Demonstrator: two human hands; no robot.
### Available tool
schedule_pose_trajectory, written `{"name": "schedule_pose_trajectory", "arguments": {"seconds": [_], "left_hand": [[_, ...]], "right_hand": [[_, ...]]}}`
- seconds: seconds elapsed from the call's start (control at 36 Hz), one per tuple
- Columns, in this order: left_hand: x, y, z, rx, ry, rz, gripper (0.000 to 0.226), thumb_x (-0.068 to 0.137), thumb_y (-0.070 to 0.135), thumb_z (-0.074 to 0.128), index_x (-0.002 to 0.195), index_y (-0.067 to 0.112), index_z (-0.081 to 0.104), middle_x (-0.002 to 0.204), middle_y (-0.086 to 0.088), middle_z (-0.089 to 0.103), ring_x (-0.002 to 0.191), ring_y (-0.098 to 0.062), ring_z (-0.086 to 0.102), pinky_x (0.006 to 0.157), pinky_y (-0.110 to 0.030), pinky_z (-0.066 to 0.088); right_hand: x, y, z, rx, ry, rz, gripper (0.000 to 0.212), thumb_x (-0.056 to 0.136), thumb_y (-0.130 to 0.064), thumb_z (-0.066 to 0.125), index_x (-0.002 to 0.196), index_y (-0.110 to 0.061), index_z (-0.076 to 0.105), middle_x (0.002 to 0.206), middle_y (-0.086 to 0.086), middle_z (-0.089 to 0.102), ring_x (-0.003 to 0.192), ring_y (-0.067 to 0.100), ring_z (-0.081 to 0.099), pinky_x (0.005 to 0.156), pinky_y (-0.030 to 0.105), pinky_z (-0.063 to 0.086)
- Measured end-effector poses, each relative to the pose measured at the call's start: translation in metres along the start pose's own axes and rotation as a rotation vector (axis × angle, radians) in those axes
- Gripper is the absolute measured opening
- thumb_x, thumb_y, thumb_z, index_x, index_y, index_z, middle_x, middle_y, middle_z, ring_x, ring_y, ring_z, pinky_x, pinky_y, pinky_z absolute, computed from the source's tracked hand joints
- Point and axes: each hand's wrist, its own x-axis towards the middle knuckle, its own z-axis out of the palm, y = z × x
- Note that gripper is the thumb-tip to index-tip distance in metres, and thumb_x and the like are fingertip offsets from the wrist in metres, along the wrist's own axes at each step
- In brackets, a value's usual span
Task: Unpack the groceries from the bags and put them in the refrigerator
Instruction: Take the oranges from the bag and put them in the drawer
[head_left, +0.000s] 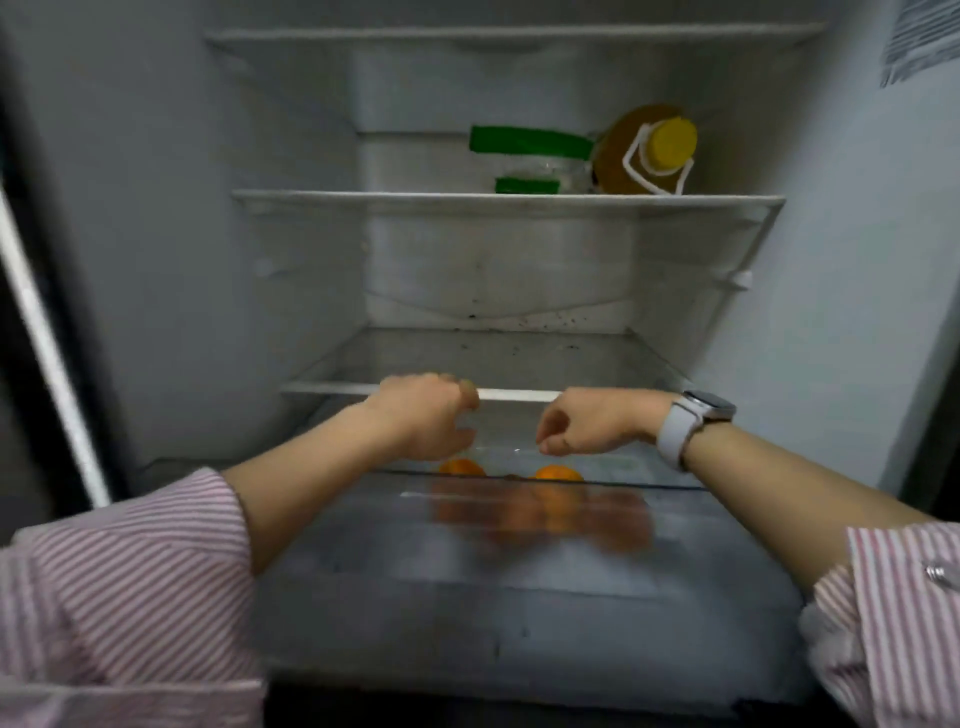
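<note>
The refrigerator stands open in front of me. My left hand (431, 415) and my right hand (587, 421) hang side by side over the clear crisper drawer (675, 487) at the bottom, fingers loosely curled downward and holding nothing that I can see. Two oranges (458, 467) (558, 474) show just above the drawer's rim, right under the hands. More orange shapes blur through the drawer's front wall. On my right wrist is a white watch.
A bottle of amber liquid with a yellow cap (647, 156) lies on the middle shelf (363, 200), beside a clear pack with green bands (530, 143). The glass shelf (332, 387) right above the drawer is bare. The fridge door edge (47, 338) stands at the left.
</note>
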Motion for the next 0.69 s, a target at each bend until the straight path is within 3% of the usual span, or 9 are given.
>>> {"name": "schedule_pose_trajectory", "arguments": {"seconds": [0.08,0.22,0.33,0.42,0.53,0.61,0.69], "left_hand": [[-0.038,-0.007,0.000,-0.018,0.156,-0.202,0.043,0.090,0.041,0.047,0.129,0.023,0.046,0.129,-0.008,0.049,0.118,-0.031,0.050,0.093,-0.041,0.041],[-0.114,-0.023,-0.004,-0.154,0.511,-0.453,0.040,0.087,0.033,0.052,0.122,0.015,0.053,0.123,-0.013,0.054,0.113,-0.036,0.051,0.091,-0.046,0.042],[-0.181,-0.009,0.009,-0.185,0.722,-0.489,0.050,0.080,0.038,0.039,0.115,0.009,0.058,0.115,-0.018,0.059,0.102,-0.039,0.057,0.082,-0.047,0.048],[-0.233,0.027,0.044,-0.258,0.756,-0.452,0.051,0.077,0.035,0.041,0.116,0.007,0.058,0.119,-0.017,0.058,0.106,-0.036,0.058,0.085,-0.045,0.051],[-0.318,0.074,0.110,-0.371,0.658,-0.530,0.048,0.078,0.031,0.045,0.117,0.008,0.059,0.119,-0.013,0.060,0.106,-0.031,0.058,0.086,-0.038,0.051],[-0.397,0.088,0.165,-0.370,0.478,-0.619,0.044,0.074,0.029,0.049,0.113,0.012,0.061,0.111,-0.009,0.063,0.097,-0.029,0.062,0.075,-0.036,0.052],[-0.492,0.082,0.212,-0.389,0.262,-0.813,0.043,0.080,0.033,0.050,0.118,0.015,0.058,0.120,-0.010,0.060,0.108,-0.030,0.058,0.085,-0.041,0.048]], "right_hand": [[-0.013,-0.030,0.009,-0.055,0.244,-0.096,0.023,0.088,-0.028,0.051,0.100,-0.017,0.067,0.107,0.009,0.068,0.099,0.030,0.060,0.086,0.040,0.050],[-0.050,-0.085,0.028,-0.007,0.652,-0.234,0.028,0.089,-0.027,0.046,0.111,-0.018,0.061,0.115,0.010,0.063,0.109,0.032,0.054,0.090,0.042,0.045],[-0.080,-0.121,0.068,0.068,0.890,-0.375,0.029,0.087,-0.022,0.047,0.108,-0.010,0.062,0.108,0.010,0.064,0.107,0.030,0.054,0.094,0.036,0.037],[-0.103,-0.143,0.116,0.179,1.021,-0.473,0.029,0.080,-0.021,0.045,0.098,-0.008,0.064,0.098,0.009,0.065,0.101,0.026,0.055,0.092,0.034,0.039],[-0.134,-0.171,0.210,0.305,0.881,-0.469,0.033,0.080,-0.020,0.041,0.099,-0.006,0.064,0.100,0.011,0.064,0.100,0.026,0.054,0.088,0.037,0.043],[-0.157,-0.207,0.283,0.280,0.574,-0.425,0.035,0.082,-0.021,0.042,0.106,-0.005,0.063,0.104,0.015,0.063,0.100,0.035,0.057,0.086,0.043,0.048],[-0.184,-0.261,0.344,0.214,0.277,-0.426,0.030,0.089,-0.016,0.048,0.116,-0.010,0.058,0.117,0.013,0.057,0.111,0.032,0.049,0.092,0.038,0.038]]}}
